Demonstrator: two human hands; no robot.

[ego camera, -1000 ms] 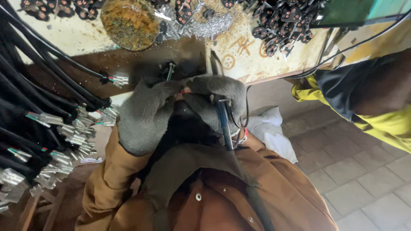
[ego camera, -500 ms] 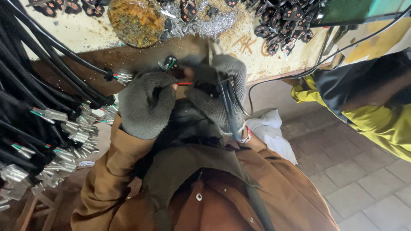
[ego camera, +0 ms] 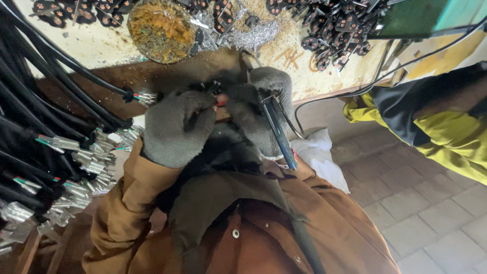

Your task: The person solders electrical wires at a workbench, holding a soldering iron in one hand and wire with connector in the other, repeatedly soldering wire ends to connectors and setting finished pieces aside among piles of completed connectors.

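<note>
Both my hands wear grey knit gloves and meet just below the bench edge. My left hand (ego camera: 177,127) is closed around a small dark part with red wire showing (ego camera: 219,97) between the two gloves. My right hand (ego camera: 256,114) grips a hand tool with a blue-black handle (ego camera: 276,132) that runs down past my wrist. Its tip is hidden between the gloves. My brown jacket sleeves fill the bottom of the view.
A bundle of black cables with metal-crimped ends (ego camera: 66,152) hangs at the left. On the worn bench (ego camera: 101,48) lie a round dish of orange scraps (ego camera: 161,28), metal shavings and several black plug parts (ego camera: 335,30). Another person's yellow-and-black sleeve (ego camera: 436,127) is at right.
My hands have shifted slightly up and to the right, staying pressed together around the small part. The tool handle stays in my right hand.
</note>
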